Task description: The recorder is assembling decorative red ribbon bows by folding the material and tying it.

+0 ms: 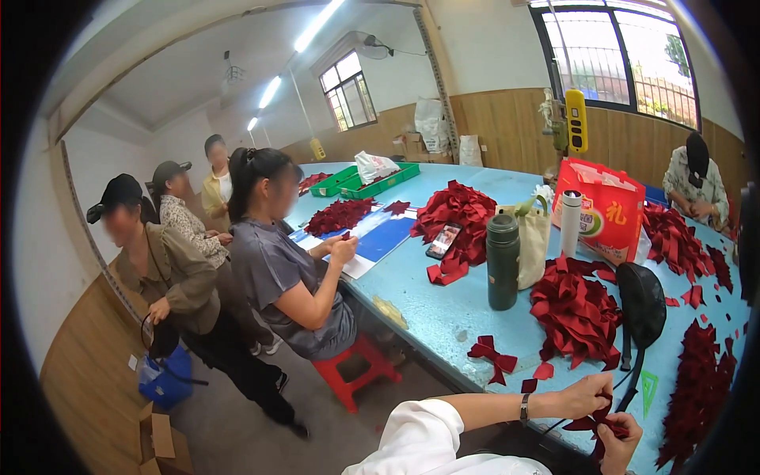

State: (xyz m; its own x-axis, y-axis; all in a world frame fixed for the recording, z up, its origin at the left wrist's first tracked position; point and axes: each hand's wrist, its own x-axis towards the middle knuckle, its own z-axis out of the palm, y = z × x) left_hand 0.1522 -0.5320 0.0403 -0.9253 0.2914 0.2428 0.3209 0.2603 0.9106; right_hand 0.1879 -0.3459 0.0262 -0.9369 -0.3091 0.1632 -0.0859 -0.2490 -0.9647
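My left hand (587, 396), with a dark bracelet at its wrist, pinches a dark red fabric bow (583, 424) at the table's near edge. Below it, my right hand (619, 445) grips the same bow, its thumb and fingers closed on the cloth. The bow's middle is partly hidden by my fingers. A finished-looking red bow (492, 359) lies to the left of my hands. Behind them rises a heap of red bow pieces (575, 309). More red pieces (693, 396) are piled to the right, and a green triangular ruler (649, 392) lies between.
On the blue table (451, 332) stand a dark green flask (503, 261), a white bottle (571, 224), a cloth bag (534, 237) and a red shopping bag (599, 210). A black pouch (641, 305) lies near my hands. A co-worker (277, 253) sits left on a red stool (356, 372).
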